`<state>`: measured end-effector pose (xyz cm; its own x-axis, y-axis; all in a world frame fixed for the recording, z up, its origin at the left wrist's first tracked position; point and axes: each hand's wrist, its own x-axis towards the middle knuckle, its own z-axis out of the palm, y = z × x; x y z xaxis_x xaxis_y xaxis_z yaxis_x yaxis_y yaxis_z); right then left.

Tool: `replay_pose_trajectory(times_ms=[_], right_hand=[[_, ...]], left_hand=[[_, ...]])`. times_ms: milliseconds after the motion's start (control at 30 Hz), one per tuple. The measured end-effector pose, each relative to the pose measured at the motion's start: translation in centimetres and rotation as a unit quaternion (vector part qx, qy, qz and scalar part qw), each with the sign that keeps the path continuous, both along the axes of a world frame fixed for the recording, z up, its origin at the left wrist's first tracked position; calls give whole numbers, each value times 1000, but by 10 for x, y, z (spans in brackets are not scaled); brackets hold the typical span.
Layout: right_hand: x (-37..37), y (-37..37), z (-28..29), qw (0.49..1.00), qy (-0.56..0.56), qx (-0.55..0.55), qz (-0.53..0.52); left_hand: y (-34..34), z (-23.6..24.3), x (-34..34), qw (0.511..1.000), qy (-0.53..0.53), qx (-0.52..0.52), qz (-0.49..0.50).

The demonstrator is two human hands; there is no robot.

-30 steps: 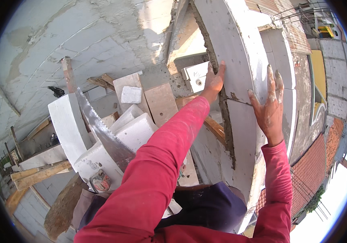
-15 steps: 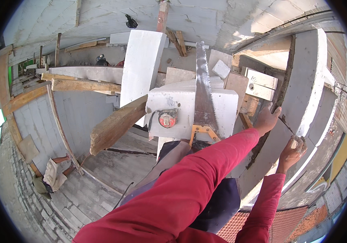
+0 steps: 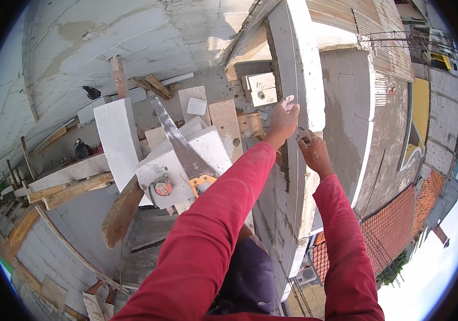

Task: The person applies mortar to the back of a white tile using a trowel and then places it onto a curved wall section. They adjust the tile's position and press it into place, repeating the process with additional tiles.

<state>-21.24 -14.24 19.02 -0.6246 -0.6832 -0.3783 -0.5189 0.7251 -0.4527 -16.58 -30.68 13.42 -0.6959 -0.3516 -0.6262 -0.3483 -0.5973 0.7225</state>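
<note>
Both my hands are at the pale block wall (image 3: 310, 69) on the right. My left hand (image 3: 284, 122), red-sleeved, has its fingers bent together beside the wall's near face. Slightly lower, my right hand (image 3: 316, 155) is over the wall's top edge with fingers curled and thumb pressed in. What either hand pinches is hidden or too small to make out. To the left of my left arm, a handsaw (image 3: 178, 140) with an orange handle lies across white blocks (image 3: 210, 145). A red and black tape measure (image 3: 162, 187) rests on the block beside it.
A tall white block (image 3: 118, 142) stands left of the saw, near a rough wooden plank (image 3: 122, 214). Behind are a pale box-like block (image 3: 261, 90) and timber pieces (image 3: 76, 190). Tiled roofs (image 3: 386, 230) lie beyond the wall, far below. Another person's legs (image 3: 98, 299) show at lower left.
My view has swung right, so the blocks, saw and tape measure sit further left. My hands have come closer together along the wall; the thin dark line between them earlier no longer shows.
</note>
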Motion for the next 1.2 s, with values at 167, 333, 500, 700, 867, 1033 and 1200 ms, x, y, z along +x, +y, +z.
replay_pose_trajectory(times_ms=[167,333,500,700,867,1033,1200], right_hand=[[-60,-31,20,986,53,61,-145],[-117,-86,-40,962,239,19,-134],[-160,-122,-55,986,87,48,-134],[-167,-130,-47,987,76,88,-113],[-183,-113,-58,991,76,47,-102],[-180,-113,-63,989,101,48,-101],[-180,-112,-64,987,128,45,-89]], left_hand=[[3,2,-23,994,17,101,39],[2,0,-27,996,-11,83,39],[-3,-7,-32,998,0,59,19],[-9,-17,-28,998,-12,63,-4],[-12,-22,-26,998,-1,58,-23],[-11,-30,-22,996,27,77,-20],[-12,-30,-22,996,32,77,-36]])
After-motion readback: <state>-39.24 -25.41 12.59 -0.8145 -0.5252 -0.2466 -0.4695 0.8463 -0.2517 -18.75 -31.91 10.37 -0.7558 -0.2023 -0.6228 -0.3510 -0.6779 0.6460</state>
